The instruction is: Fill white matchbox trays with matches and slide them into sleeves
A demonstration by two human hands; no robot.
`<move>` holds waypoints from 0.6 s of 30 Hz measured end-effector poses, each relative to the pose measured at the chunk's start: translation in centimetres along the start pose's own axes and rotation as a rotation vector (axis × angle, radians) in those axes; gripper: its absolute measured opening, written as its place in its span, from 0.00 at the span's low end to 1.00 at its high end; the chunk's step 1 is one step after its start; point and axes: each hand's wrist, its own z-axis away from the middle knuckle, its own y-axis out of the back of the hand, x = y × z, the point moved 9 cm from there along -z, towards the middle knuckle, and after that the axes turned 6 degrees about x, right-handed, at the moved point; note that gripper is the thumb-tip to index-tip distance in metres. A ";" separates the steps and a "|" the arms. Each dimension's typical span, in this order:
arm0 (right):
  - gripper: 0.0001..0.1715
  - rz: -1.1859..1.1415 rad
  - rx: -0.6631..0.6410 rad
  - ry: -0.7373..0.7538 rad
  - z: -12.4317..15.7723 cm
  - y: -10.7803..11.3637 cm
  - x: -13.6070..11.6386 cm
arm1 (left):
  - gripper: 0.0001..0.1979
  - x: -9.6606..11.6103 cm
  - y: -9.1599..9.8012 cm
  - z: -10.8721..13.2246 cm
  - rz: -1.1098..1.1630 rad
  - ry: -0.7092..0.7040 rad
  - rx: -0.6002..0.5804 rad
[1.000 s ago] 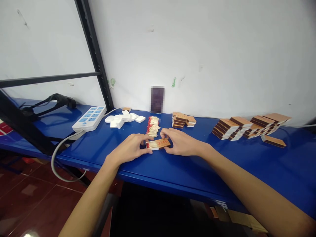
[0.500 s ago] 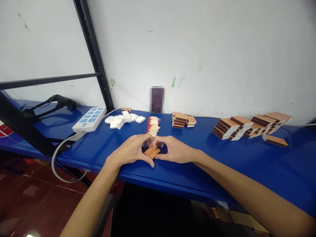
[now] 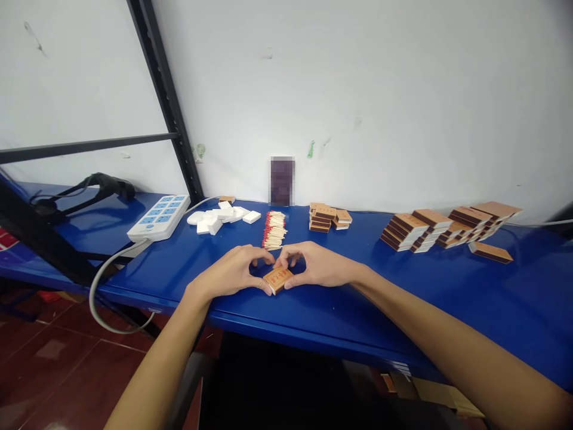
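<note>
Both the left hand point(image 3: 228, 275) and right hand point(image 3: 316, 266) pinched a closed brown matchbox point(image 3: 277, 278) between curled fingertips on the blue table point(image 3: 403, 298).

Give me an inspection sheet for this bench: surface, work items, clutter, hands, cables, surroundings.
Surface: blue table, glossy, no spills seen.
Job's things: closed matchbox flat on the table; loose matches piled behind it; white trays heaped left; matchbox stacks right.
Clutter: black strap-like object far left.
Hands: left hand and right hand pinch the matchbox from either side.
Cables: power strip, its grey cable looping off the table edge.
Surroundings: white wall, black frame, red tiled floor.
</note>
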 end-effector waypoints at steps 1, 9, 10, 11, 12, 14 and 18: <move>0.13 -0.004 0.003 0.001 0.0 0.0 0.0 | 0.28 0.0 -0.1 0.0 -0.009 -0.003 -0.004; 0.15 0.036 0.000 0.009 0.1 0.1 -0.4 | 0.27 0.0 -0.1 0.0 -0.025 -0.005 0.002; 0.14 0.053 -0.006 0.009 0.1 0.1 -0.5 | 0.28 -0.1 0.0 0.0 -0.021 0.003 0.006; 0.14 0.080 -0.011 0.008 0.1 0.2 -0.5 | 0.28 -0.2 0.1 -0.1 -0.019 0.012 0.014; 0.15 0.118 -0.017 0.006 0.1 0.2 -0.6 | 0.29 -0.3 0.2 -0.1 -0.021 0.020 0.024; 0.15 0.224 -0.023 -0.011 0.1 0.2 -0.5 | 0.30 -0.4 0.3 0.0 -0.030 0.030 0.039; 0.15 0.537 0.028 -0.084 1.0 1.2 0.2 | 0.29 -0.5 0.2 0.0 -0.040 0.032 0.044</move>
